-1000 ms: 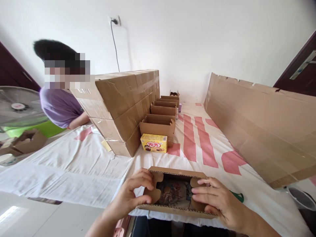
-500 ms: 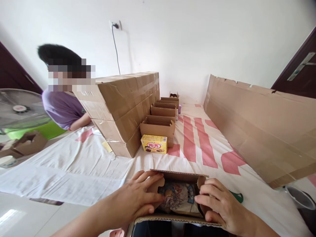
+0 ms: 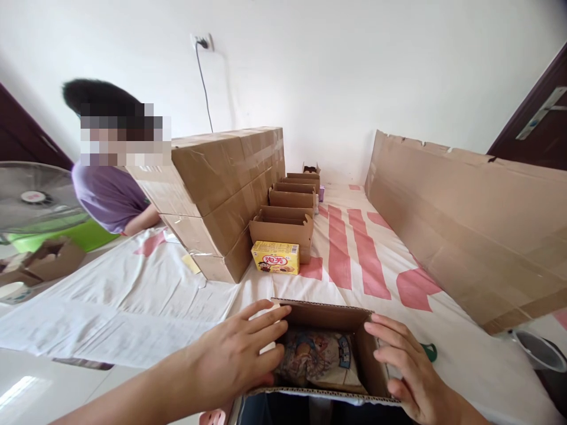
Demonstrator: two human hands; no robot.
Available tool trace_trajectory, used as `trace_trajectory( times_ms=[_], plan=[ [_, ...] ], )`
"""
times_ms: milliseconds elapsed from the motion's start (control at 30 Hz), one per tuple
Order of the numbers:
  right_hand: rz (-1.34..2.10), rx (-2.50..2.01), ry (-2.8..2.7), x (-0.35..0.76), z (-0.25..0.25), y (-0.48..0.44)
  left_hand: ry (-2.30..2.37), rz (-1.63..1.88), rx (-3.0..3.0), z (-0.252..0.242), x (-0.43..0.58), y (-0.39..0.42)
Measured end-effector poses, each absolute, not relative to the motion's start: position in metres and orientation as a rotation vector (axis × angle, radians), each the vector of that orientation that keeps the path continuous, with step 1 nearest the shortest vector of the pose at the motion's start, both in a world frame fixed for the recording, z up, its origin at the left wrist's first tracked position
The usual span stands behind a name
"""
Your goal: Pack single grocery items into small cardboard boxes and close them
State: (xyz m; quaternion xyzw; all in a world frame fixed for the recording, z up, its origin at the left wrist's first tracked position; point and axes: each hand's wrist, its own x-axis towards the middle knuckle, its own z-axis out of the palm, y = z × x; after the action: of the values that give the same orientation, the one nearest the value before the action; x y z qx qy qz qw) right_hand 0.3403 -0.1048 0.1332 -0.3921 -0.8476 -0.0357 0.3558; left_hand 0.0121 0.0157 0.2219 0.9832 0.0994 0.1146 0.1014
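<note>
A small open cardboard box [image 3: 330,316] sits at the near edge of the table, with a printed snack packet [image 3: 316,360] lying inside it. My left hand [image 3: 237,354] lies flat against the box's left side, fingers stretched out over the left flap. On the right side rests my right hand [image 3: 410,366], fingers extended along the right wall. Neither hand grips anything.
A yellow snack box [image 3: 275,257] lies ahead, before a row of open small cartons [image 3: 283,227]. Stacked taped cartons [image 3: 221,189] stand at left, a large cardboard sheet [image 3: 465,218] at right. Another person in purple [image 3: 108,192] sits far left beside a fan [image 3: 35,195]. A green object [image 3: 429,352] lies right.
The side flaps, earlier folded over the packet, now stand pushed outward. Both hands moved from the box's middle to its left and right sides, fingers flattened.
</note>
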Motion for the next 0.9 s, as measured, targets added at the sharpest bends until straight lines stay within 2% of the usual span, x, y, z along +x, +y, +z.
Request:
trace_trajectory(
  times_ms=[233, 467, 733, 900],
  plan=[
    [-0.16, -0.987, -2.011, 0.34, 0.123, -0.116, 0.521, 0.07, 2.942, 0.246, 0.013, 0.006],
    [-0.275, -0.957, -2.048, 0.328, 0.116, -0.129, 0.617, 0.027, 3.248, 0.208, 0.034, -0.02],
    [-0.294, -0.92, -2.094, 0.315, 0.113, -0.13, -0.052, -0.109, 3.199, 0.217, 0.098, -0.026],
    [-0.302, -0.936, -2.068, 0.306, 0.113, -0.127, -0.294, -0.192, 3.081, 0.193, 0.134, -0.017]
  ],
)
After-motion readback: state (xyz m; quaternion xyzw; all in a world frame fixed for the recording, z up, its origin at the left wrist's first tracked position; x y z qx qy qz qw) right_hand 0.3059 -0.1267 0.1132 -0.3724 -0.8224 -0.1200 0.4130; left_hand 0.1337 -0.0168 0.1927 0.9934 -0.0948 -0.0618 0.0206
